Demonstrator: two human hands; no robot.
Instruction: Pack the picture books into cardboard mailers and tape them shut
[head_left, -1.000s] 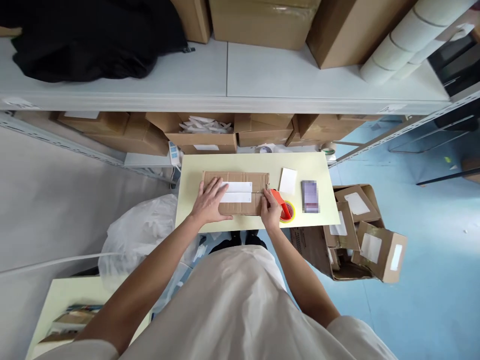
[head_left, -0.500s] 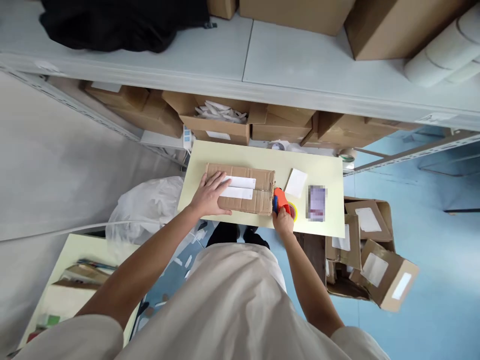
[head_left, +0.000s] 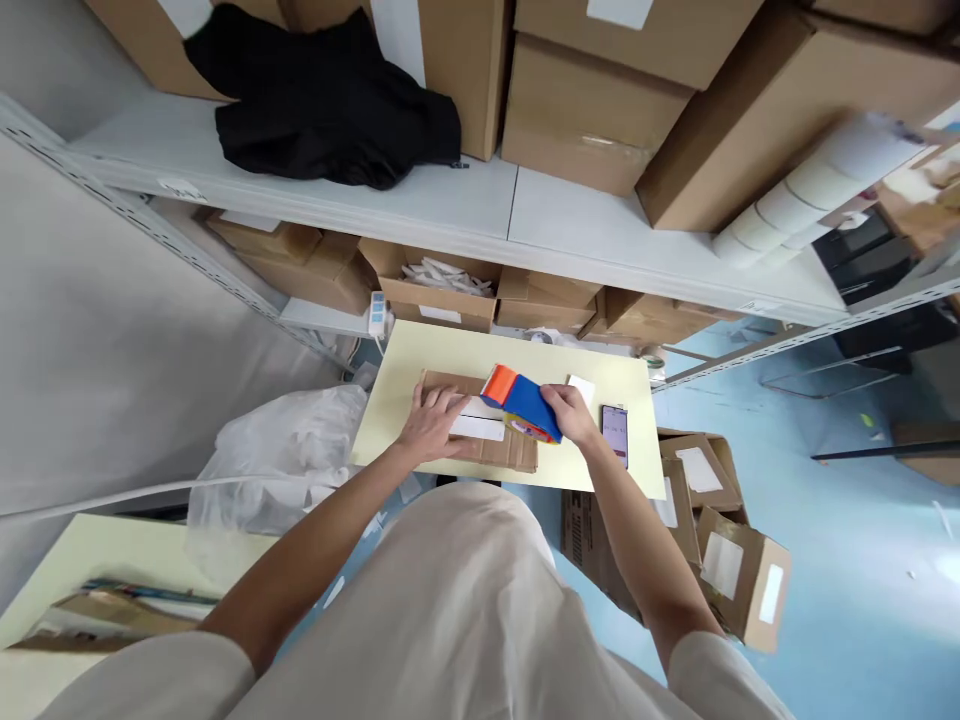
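Note:
A flat cardboard box lies on the pale yellow table, with white labels on its top. My left hand rests on the box's left end, fingers spread. In my right hand is a blue and orange tape dispenser, gripped at its right end and held above the right part of the box. A roll of tape shows along its lower side. The dispenser hides part of the box and labels. To the right are a white card, partly covered by my hand, and a phone.
Behind the table stands a shelf with cardboard boxes, a black cloth item and white rolls. A plastic bag is at the left. Boxes sit on the floor at right.
My right hand has lifted the tape dispenser from beside the box's right end and brought it up and left over the box. My left hand stays on the box. The view has tilted up.

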